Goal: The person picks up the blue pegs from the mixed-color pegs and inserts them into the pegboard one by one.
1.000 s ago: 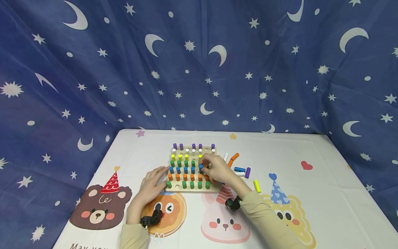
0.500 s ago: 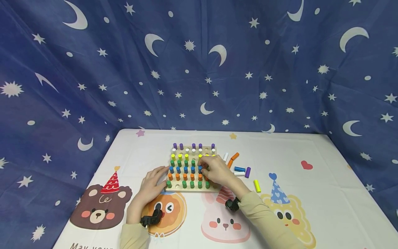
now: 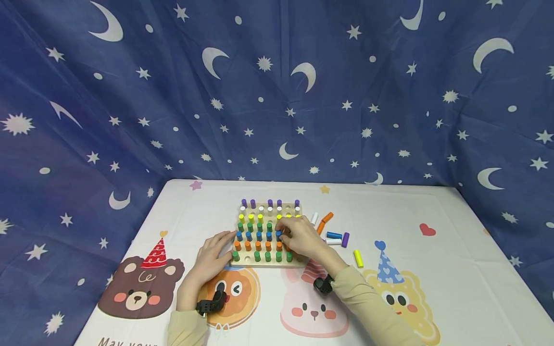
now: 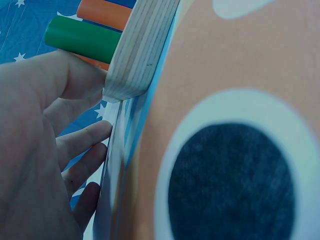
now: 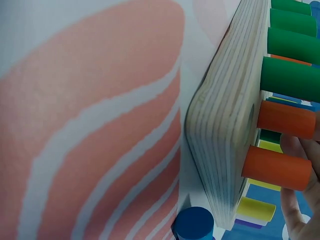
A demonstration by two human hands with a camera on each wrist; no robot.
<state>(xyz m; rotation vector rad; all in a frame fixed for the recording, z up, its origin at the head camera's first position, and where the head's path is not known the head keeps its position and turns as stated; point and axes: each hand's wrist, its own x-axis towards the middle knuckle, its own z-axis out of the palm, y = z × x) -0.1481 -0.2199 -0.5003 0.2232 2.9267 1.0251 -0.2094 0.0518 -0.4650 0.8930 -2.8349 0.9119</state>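
A wooden pegboard [image 3: 255, 265] carries rows of coloured pegs: purple, white, yellow, green, blue, orange and green from back to front. My right hand [image 3: 306, 236] reaches over its right side, thumb and fingertips pinching a blue peg [image 3: 278, 236] upright in the blue row. The hand hides several pegs there; the right wrist view shows its fingers behind an orange peg [image 5: 277, 168]. My left hand [image 3: 210, 258] rests along the board's left edge with relaxed fingers. In the left wrist view its thumb touches the board's corner near a green peg [image 4: 82, 37].
Right of the board lie loose pegs: white [image 3: 314, 218], orange [image 3: 327, 217], blue [image 3: 334, 235], purple [image 3: 345, 240] and yellow [image 3: 358, 258]. Another blue peg [image 5: 195, 223] lies beside the board's side in the right wrist view. A printed white cloth [image 3: 467, 269] covers the table.
My right hand has shifted slightly left with the blue peg, which stands a little lower, then stayed nearly still. The left hand has not moved.
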